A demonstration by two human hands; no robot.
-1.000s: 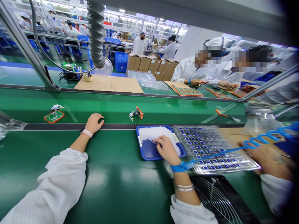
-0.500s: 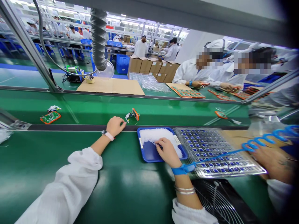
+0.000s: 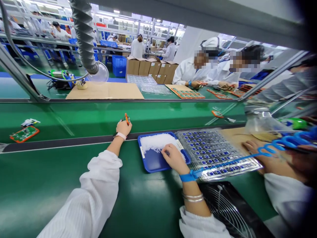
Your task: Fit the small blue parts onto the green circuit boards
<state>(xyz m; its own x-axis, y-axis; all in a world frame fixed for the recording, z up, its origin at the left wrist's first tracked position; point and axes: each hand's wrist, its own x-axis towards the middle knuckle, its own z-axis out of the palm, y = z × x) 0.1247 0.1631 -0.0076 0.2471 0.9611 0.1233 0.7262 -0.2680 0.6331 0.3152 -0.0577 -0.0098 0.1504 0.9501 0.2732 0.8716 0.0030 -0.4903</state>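
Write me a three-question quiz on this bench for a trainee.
1. True or false: the left hand holds an orange-edged electronic part.

2. The right hand is over the blue tray of small white pieces. What lies beside that tray, on its right in the view?
A) cardboard boxes
B) a clear plastic tray of small parts
C) a blue bin

3. Fill in: the person's blue wrist strap is worn on the ____ side.

Key: 1. True. 2. B. 3. Right.
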